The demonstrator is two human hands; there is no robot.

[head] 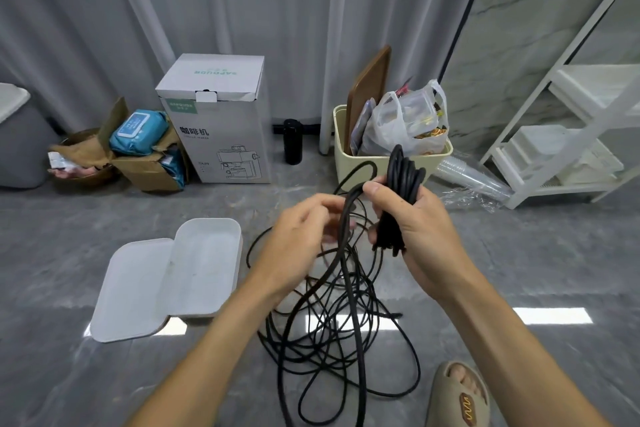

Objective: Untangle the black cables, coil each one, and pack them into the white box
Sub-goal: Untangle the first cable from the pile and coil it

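Coiling: right hand (pixel 415 218) grips coiled bundle (pixel 401 184) upright, keeping loops together; left hand (pixel 304 236) pinches loose strand, feeding slack. Tangled cables (pixel 332 340) on floor at 6 o'clock; white box (pixel 204 288) open at 9 o'clock, ready.

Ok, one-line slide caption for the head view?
Right hand grips a coiled black cable, left hand feeds slack; open white box waits.

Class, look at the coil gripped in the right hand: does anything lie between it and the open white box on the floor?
Only the left hand, pinching a cable strand, sits between the coil in the right hand and the white box. The box is open, nothing visible inside.
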